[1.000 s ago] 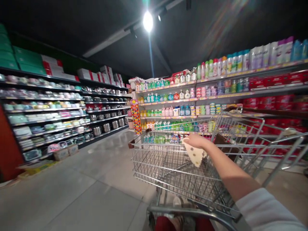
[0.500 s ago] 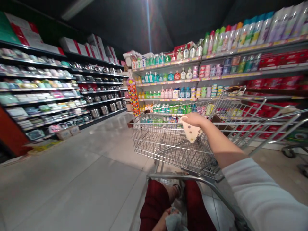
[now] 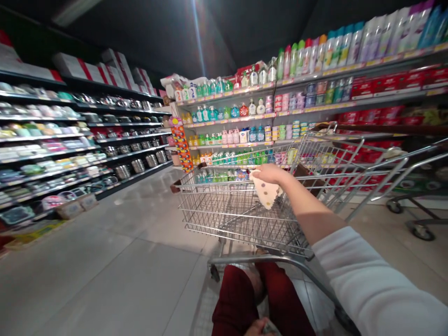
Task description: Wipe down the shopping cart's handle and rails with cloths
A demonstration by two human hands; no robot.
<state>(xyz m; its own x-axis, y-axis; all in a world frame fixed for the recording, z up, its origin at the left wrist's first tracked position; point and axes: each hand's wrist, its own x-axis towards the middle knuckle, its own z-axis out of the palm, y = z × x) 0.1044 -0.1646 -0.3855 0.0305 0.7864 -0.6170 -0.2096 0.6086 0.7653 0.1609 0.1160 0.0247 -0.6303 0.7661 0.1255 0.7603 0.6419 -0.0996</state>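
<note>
My right hand [image 3: 271, 174] stretches forward, closed over a cream cloth with dark dots [image 3: 268, 192]. It rests at the top rail on the near side of a metal shopping cart [image 3: 224, 224], and the cloth hangs down against the wire basket. Low at the bottom edge, between my knees, is my left hand [image 3: 256, 327]. Its fingers are curled around a pale greyish thing [image 3: 269, 328], mostly cut off by the frame, whose kind I cannot make out.
A second cart [image 3: 395, 163] adjoins on the right, with wheels [image 3: 423, 232] on the tiled floor [image 3: 115, 266]. Behind stands a shelf of bottles and cans [image 3: 241, 111]. Pots [image 3: 123, 171] and dishes fill the left shelves. The cart's lower frame [image 3: 259, 259] crosses before my legs.
The view has turned slightly right, so the shelves and cart sit further left. My right hand stays on the rail with the cloth. My left hand has dropped lower, mostly out of frame.
</note>
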